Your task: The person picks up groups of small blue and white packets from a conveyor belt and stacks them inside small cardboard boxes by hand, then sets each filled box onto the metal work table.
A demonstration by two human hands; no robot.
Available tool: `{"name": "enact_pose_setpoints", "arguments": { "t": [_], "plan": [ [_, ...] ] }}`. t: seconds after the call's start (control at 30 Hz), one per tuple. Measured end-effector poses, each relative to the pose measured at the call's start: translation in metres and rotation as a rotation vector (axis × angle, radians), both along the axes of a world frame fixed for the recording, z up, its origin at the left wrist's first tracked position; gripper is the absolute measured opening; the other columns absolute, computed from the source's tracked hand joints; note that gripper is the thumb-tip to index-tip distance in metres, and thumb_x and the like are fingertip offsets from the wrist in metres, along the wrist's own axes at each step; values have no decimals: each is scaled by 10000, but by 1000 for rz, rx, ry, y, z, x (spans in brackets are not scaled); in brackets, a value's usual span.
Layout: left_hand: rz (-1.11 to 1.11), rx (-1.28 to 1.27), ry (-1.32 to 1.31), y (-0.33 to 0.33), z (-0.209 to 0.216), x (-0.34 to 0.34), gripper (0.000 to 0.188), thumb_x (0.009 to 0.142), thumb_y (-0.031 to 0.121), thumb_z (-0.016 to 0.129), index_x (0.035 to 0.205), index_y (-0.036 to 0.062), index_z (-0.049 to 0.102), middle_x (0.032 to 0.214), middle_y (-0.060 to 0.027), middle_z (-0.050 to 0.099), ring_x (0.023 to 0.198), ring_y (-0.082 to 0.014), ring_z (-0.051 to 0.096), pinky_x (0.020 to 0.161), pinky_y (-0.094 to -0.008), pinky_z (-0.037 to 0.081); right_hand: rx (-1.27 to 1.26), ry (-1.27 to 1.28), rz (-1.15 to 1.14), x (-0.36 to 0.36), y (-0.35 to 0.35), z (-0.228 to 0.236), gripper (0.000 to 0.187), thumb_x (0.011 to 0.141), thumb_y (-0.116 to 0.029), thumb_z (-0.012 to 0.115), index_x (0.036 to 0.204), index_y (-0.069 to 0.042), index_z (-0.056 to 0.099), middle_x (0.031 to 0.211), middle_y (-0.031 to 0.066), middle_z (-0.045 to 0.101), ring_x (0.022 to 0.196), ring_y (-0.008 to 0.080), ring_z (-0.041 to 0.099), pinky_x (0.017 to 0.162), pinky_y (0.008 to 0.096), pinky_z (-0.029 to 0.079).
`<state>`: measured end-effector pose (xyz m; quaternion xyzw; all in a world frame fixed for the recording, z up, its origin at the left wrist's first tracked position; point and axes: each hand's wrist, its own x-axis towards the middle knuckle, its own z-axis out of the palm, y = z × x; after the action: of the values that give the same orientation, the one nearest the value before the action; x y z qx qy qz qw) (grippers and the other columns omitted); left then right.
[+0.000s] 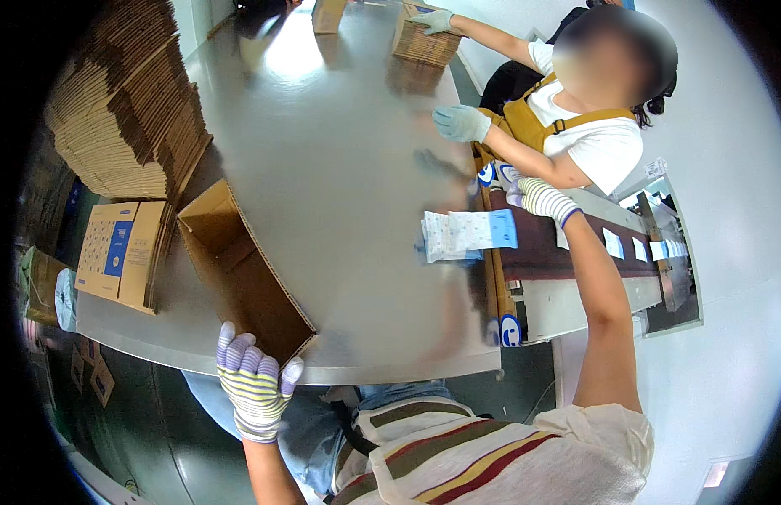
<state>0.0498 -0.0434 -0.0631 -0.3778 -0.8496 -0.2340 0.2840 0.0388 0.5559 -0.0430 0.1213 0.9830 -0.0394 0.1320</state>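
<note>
1. Nearest: cream knitted top with olive and maroon stripes (458, 454), behind both grips.
2. Left hand (256, 391), striped glove: thumb held apart from fingers at near corner of open brown cardboard box (209, 215); cannot tell whether wall is pinched. Box extends forward of this grip, on grey metal table (365, 168).
3. Right hand (546, 200), striped glove: fingers bent over end of dark maroon conveyor belt (538, 261); closure on anything unclear. White-and-blue soft packets (445, 236) lie left of and nearer than this grip.
4. Step, judged: gathering packets, box steadied. Next move seems to call for a light, flat hold on the pile.
</note>
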Motion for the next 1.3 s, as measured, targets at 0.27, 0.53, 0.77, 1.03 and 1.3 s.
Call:
{"name": "enact_pose_setpoints", "arguments": {
  "t": [0.27,0.53,0.77,1.03,1.3],
  "plan": [
    [13,-12,-29,-8,0,3,322,814,290,646,701,52,461,756,-124,468,878,-333,536,1058,-575,355,36,-258,15,36,35,25,437,701,-65,761,1120,-34,639,1056,103,684,996,286,630,872,360,496],
    [27,-6,-38,-7,1,0,322,783,296,663,681,61,468,732,-111,471,877,-328,540,1051,-572,360,-10,-262,230,-13,-11,3,470,645,-28,762,1098,-14,637,999,131,682,927,281,638,808,363,514],
    [67,-14,-53,-8,3,1,346,729,314,693,621,69,473,691,-100,465,836,-312,536,1044,-564,368,73,-478,315,-74,-106,6,477,730,-206,741,1148,-14,615,1109,167,658,1057,294,619,899,382,485],
    [86,-15,-49,-10,2,3,351,710,315,703,611,54,491,695,-101,476,829,-312,540,1024,-559,385,196,-226,650,-11,-214,-27,614,652,-426,699,1048,33,604,1019,238,625,902,343,610,888,426,447],
    [36,-22,-59,1,8,-1,352,686,334,699,584,50,518,702,-120,522,840,-318,572,1010,-546,400,-669,-111,709,34,-259,-83,687,696,-330,780,1277,-61,531,1279,169,549,1201,296,524,1081,441,343]
  ]
}}
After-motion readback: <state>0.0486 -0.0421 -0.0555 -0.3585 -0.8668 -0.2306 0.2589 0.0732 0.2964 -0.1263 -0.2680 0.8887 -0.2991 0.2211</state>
